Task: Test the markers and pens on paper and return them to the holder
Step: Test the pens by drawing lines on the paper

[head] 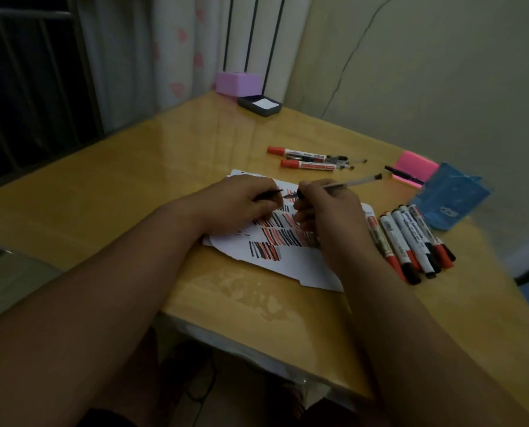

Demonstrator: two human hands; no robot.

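Note:
A white sheet of paper (291,266) covered with red and black test strokes lies on the wooden table (134,186). Over it my right hand (328,208) grips a clear ballpoint pen (349,182), tip pointing left. My left hand (241,204) pinches a thin black pen cap (269,194) just left of that tip. Several red and black whiteboard markers (411,241) lie in a row right of the paper. Two red-capped markers (300,158) and a few thin pens (346,161) lie beyond the paper. A blue holder (451,201) lies on its side at the right.
A pink sticky-note pad (414,167) with a black pen (403,174) on it sits beside the holder. At the far corner stand a purple box (237,83) and a dark tray with white notes (260,104). The table's near edge runs below my forearms.

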